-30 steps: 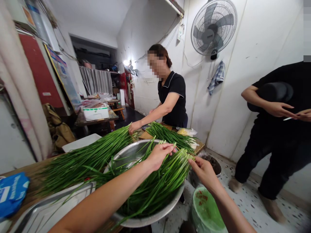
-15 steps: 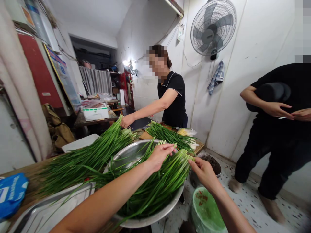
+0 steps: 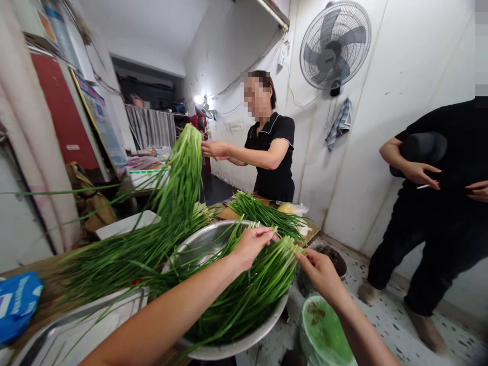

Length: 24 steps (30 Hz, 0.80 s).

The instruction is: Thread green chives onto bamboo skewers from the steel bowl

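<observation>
A large metal basin (image 3: 278, 311) in front of me is filled with long garlic chives (image 3: 244, 292), their pale stem ends gathered at its right side. Over the basin, my left hand (image 3: 254, 245) is closed, thumb and fingers pinching pale chive ends. At the right rim, my right hand (image 3: 319, 265) pinches the tips of some chive stems. Across the table a person in black (image 3: 271, 157) lifts a big bunch of chives (image 3: 186, 165) by its stem ends, leaves hanging down.
More chives (image 3: 125, 259) lie left of the basin, and another pile (image 3: 267, 211) behind it. A metal tray (image 3: 84, 325) and blue packet (image 3: 19, 305) are at left. A green-lined bucket (image 3: 324, 330) stands on the floor. A second person (image 3: 430, 203) stands at right.
The person opposite has raised a bunch of chives from the pile, now with both hands near it. My hands have hardly moved. The standing person's hands have moved apart.
</observation>
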Tool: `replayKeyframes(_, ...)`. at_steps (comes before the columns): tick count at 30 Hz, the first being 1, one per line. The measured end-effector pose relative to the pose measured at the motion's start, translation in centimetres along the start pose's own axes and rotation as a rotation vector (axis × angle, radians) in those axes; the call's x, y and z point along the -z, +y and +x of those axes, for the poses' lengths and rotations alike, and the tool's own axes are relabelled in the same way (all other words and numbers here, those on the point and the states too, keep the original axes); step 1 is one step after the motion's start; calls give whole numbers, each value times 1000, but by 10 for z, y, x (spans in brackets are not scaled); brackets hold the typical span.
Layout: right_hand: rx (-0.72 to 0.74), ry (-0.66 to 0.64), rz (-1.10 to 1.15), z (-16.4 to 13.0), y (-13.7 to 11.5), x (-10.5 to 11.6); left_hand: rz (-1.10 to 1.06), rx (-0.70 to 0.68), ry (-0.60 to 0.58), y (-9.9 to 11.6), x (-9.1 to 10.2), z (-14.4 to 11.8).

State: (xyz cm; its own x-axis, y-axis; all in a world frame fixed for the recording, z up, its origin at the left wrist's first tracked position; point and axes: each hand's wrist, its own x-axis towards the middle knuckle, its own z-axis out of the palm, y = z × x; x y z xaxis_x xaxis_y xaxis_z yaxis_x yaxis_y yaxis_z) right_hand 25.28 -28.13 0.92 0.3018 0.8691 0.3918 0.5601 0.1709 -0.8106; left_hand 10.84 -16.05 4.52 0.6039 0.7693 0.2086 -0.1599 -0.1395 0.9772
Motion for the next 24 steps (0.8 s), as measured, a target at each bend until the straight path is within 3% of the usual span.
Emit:
replayKeyframes(9,-14,18,-7,-2,-1,-3,2,31,-41,6,0,-4)
replayKeyframes(16,-12,-41,36,-1,4,-3,2,185,-129,2,8,-5)
replayKeyframes(21,-16,-49,50,-2,7,-4,66,163,-98,-3,-3,-12)
replayKeyframes(24,-20,-18,77,-5,6,-5,7,185,-174,1,3,-9)
